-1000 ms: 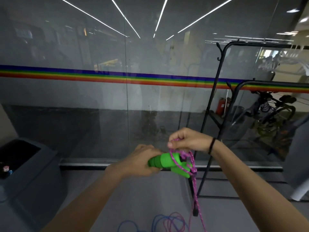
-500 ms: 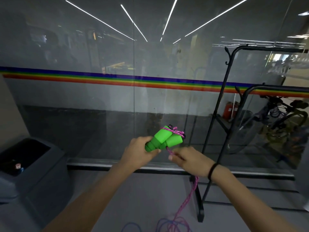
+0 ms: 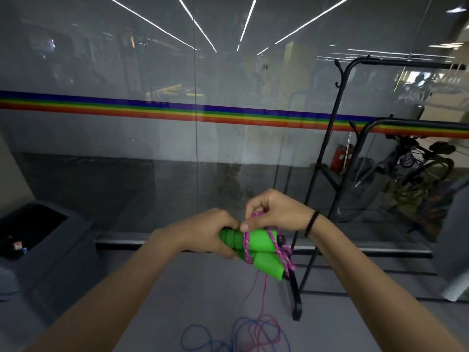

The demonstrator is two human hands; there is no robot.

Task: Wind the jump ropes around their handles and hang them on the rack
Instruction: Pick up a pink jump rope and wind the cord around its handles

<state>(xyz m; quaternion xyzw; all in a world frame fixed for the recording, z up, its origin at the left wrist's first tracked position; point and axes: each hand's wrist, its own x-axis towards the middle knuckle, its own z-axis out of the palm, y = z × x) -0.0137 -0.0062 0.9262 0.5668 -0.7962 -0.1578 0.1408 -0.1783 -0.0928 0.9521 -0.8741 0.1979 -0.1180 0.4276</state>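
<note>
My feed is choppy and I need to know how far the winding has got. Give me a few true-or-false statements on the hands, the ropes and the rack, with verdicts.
1. The left hand grips the green handles. True.
2. The pink rope is fully wound, with nothing hanging. False: a few turns cross the handles, and a length trails down to the floor.
3. The right hand pinches the pink rope just above the handles. True.
4. A jump rope hangs on the black rack. False: no rope shows on the part in view.
5. A blue rope lies loose on the floor. True.
</note>
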